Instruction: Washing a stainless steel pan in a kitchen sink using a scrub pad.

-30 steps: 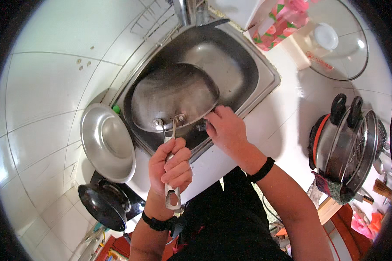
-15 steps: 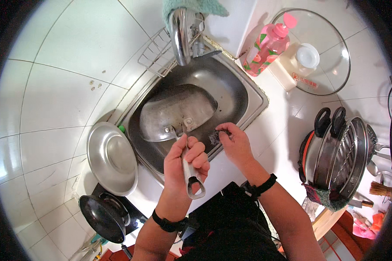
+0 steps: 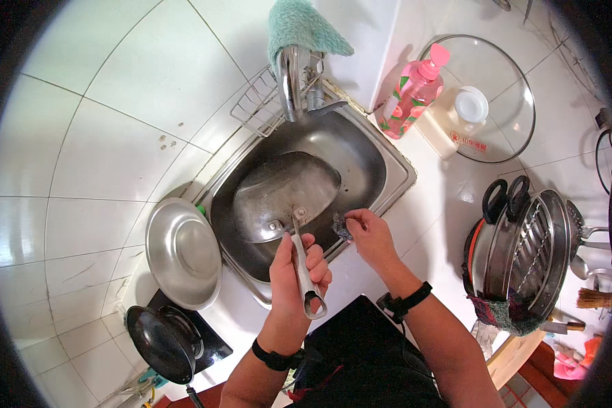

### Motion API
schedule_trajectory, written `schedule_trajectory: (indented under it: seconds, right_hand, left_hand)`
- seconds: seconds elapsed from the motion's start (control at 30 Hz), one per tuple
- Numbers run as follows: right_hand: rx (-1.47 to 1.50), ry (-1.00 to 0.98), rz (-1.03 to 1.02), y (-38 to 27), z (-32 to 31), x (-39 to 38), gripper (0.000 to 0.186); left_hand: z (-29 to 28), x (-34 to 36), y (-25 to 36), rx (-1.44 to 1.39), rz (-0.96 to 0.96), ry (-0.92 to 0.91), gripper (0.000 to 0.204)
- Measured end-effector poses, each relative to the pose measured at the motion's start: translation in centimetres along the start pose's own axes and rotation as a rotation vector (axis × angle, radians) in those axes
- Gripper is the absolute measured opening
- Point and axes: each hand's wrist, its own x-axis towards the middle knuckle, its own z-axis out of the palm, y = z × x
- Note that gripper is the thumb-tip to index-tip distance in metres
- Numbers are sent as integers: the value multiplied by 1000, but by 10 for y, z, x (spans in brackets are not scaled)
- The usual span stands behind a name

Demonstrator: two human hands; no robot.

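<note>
I've got a sink (image 3: 366, 160) on my feed, pan (image 3: 292, 183) in it, long axis nearly top-to-bottom, handle (image 3: 302, 268) pointing toward the frame's bottom. Left hand (image 3: 283, 277) is wrapped round that; right hand (image 3: 372, 239) pinches a scrubber (image 3: 341, 228).

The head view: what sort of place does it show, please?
Most likely a home kitchen. What shows it: a metal sink with a faucet, a black frying pan and a large glass lid.

The left hand (image 3: 287, 277) curls closed over the sink's (image 3: 405, 178) near edge; farther right along that edge, the right hand (image 3: 372, 238) holds a pinch.
</note>
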Motion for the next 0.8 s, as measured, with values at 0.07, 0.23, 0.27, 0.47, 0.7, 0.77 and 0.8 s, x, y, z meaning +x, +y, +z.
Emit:
schedule_trajectory:
  seconds: [0.07,0.23,0.27,0.47,0.7,0.77,0.8]
  right_hand:
    - [-21,2,26,-9,0,-2,27]
    - [134,-11,81,-16,-5,-7,28]
    - [130,-11,105,-21,-5,-9,29]
    - [218,-20,182,-21,-2,-14,29]
    - [219,-8,257,-7,-12,-15,31]
    - [276,19,268,-2,-15,-16,30]
    - [280,29,275,-5,-14,-17,30]
  left_hand:
    - [1,-4,-3,7,69,88,42]
    - [-19,-7,-1,-15,22,16,42]
    - [-20,-7,-1,-9,32,35,42]
    - [-26,-6,20,-73,-29,-16,33]
    - [-34,2,36,-224,-143,-244,42]
    - [-31,3,37,-277,-170,-243,43]
    - [-30,2,40,-274,-182,-239,43]
